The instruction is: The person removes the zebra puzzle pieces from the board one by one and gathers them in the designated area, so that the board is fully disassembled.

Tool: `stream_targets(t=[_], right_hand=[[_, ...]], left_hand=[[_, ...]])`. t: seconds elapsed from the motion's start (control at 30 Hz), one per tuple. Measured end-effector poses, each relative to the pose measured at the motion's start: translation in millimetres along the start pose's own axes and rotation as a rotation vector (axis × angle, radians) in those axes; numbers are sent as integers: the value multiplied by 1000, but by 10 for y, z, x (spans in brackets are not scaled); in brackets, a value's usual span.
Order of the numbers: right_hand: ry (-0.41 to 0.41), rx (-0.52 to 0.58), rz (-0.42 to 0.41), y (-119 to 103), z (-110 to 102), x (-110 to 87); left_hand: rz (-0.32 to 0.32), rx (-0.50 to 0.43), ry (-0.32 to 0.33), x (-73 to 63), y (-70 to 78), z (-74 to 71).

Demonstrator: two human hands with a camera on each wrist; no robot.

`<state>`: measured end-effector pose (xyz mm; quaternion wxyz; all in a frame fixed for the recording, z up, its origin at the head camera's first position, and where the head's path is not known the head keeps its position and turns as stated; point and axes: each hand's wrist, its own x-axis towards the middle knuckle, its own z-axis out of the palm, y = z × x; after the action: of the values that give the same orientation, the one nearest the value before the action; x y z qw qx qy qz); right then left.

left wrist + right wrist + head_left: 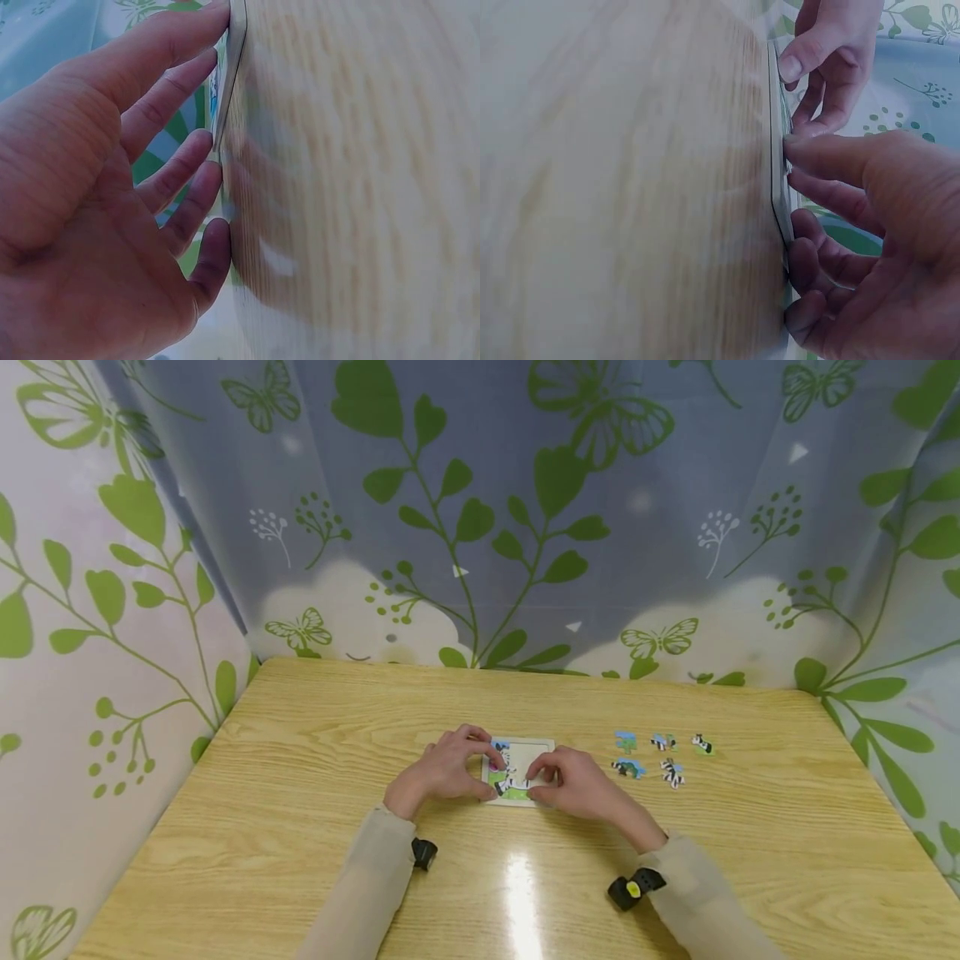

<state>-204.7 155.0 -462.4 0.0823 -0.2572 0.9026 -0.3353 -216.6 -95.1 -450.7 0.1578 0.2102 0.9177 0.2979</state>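
Note:
A small puzzle board (532,751) with a pale rim lies on the table, its left and lower parts filled with zebra and grass pictures. My left hand (453,767) rests at its left side, thumb and fingertips spread on the edge and picture; in the left wrist view the fingers (191,196) are loosely bent. From the right, my right hand (576,783) pinches a striped puzzle piece (517,783) low on the board between thumb and forefinger. The right wrist view shows that thumb (821,154) right at the board's surface, the other fingers curled beside the edge.
Several loose puzzle pieces (628,768) with black, white, blue and green pictures lie in two rows to the right of the board. The wooden table (300,735) meets a leaf-patterned curtain (510,568) at the back and sides. Each wrist wears a black strap (423,853).

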Motion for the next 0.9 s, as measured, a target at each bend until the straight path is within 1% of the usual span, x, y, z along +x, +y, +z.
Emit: stream_targets(t=[0.2,0.4,0.7,0.9], right_hand=[[7,10,21,-12,23,6],[-3,27,76,-44,46,11],[-11,15,153,-83,72,29],[-26,3,154,-81,80,29]], left_hand=[[-9,4,-3,-2,20,-11],[-15,-1,-8,-2,28,-9],[-10,-2,3,20,12,6],[-17,2,-2,18,25,5]])
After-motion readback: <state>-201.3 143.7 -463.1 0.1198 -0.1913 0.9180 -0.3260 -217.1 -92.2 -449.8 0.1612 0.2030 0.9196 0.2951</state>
